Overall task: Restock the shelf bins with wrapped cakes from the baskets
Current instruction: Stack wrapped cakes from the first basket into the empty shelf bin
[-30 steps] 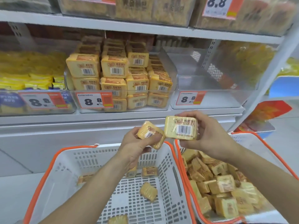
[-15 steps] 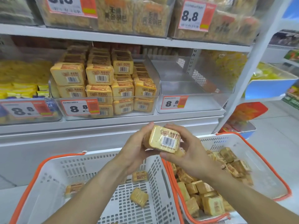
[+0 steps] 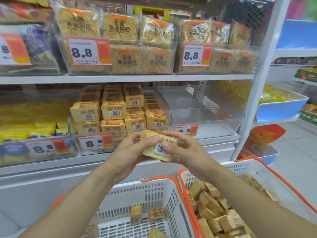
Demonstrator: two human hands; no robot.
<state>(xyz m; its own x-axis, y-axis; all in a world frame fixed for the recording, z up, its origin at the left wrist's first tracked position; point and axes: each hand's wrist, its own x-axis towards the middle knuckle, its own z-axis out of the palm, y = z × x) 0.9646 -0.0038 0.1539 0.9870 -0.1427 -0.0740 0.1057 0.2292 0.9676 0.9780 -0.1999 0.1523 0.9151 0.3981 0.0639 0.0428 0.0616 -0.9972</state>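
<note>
Both hands hold yellow plastic-wrapped square cakes (image 3: 158, 148) together, in front of the middle shelf. The left hand (image 3: 132, 152) curls its fingers around the left side of them, with the thumb on top. The right hand (image 3: 184, 149) grips the right side, with fingers pressed on the barcode face. It looks like more than one cake is stacked there, but I cannot tell how many.

The clear plastic shelf bin in the centre (image 3: 120, 117) is already filled with several neat rows of the same cakes. The clear bin to its right (image 3: 205, 115) contains nothing that I can see, so I judge it is not yet stocked.

Below, the white perforated basket with orange rim on the left (image 3: 154, 194) has only a few cakes on its floor. The similar basket on the right (image 3: 260, 174) is heaped with many cakes, so much work remains.
</note>
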